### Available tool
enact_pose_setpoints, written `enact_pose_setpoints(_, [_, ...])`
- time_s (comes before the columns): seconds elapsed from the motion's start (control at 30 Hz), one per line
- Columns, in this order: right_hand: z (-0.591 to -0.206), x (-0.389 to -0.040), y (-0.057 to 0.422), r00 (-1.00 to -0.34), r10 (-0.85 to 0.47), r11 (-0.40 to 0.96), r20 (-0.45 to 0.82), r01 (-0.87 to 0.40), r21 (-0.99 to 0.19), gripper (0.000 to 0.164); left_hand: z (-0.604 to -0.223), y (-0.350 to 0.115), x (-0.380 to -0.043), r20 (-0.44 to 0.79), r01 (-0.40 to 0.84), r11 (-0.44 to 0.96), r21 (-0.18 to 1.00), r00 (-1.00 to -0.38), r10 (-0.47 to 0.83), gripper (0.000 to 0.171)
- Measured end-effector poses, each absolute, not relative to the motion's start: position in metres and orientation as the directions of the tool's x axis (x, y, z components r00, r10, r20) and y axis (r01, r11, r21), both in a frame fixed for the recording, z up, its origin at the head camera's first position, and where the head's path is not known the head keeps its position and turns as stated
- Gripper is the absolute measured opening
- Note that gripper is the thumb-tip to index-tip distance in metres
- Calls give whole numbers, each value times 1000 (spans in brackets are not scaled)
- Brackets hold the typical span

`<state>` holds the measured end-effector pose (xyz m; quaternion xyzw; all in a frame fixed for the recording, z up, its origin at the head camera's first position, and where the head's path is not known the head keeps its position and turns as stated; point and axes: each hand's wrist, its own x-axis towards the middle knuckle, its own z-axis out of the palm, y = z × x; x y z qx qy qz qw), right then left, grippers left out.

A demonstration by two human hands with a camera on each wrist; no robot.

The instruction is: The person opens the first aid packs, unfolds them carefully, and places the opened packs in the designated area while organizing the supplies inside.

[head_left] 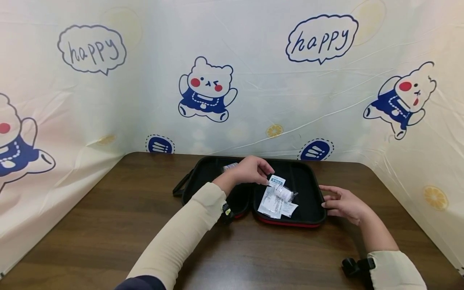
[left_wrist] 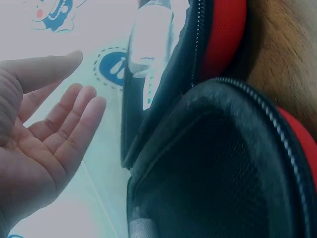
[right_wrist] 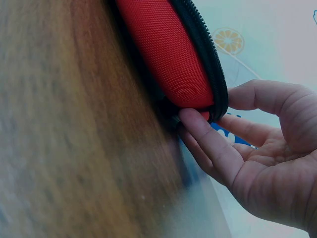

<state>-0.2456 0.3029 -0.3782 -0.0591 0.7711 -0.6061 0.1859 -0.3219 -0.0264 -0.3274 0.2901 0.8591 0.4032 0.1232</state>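
An open zippered case (head_left: 309, 213), black inside and red outside, lies flat with its two halves side by side. My left hand (head_left: 250, 171) hovers above its middle, fingers loosely spread and holding nothing. Just under those fingertips, in the right half, are flat white printed packets (head_left: 270, 203) and a small white roll in clear wrap (head_left: 284, 193). My right hand (head_left: 344, 203) holds the case's right edge. In the right wrist view, its fingers (right_wrist: 210, 141) press the red shell and another digit touches the zipper rim.
A small wrapped item (head_left: 230, 166) sits in the case's left half, partly behind my left hand. A black strap (head_left: 180, 187) sticks out at the case's left side. The brown wooden table (head_left: 119, 225) meets a printed cloth backdrop (head_left: 253, 133) right behind the case.
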Motion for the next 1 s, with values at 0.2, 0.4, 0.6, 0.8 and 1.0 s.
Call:
enact_pose_setpoints(0.2, [-378,-246,303,-925,-313,260,-215,135,-956,73,-334,-13,-325,32,414,511,753,-799,600,33])
enact_pose_setpoints(0.4, [-380,-246,304,-926,-310,263,-214,133,-956,73,-343,-3,-329,-46,409,577,708,-787,615,46])
enact_pose_setpoints(0.6, [-380,-247,305,-926,-312,262,-213,132,-956,73,-352,2,-331,-148,404,664,630,-776,613,55])
enact_pose_setpoints(0.8, [-379,-247,305,-928,-304,275,-217,133,-952,72,-358,8,-328,-133,425,672,606,-779,613,43])
enact_pose_setpoints(1.0, [-379,-246,305,-928,-300,283,-222,135,-950,71,-360,9,-326,-86,424,633,648,-785,614,30])
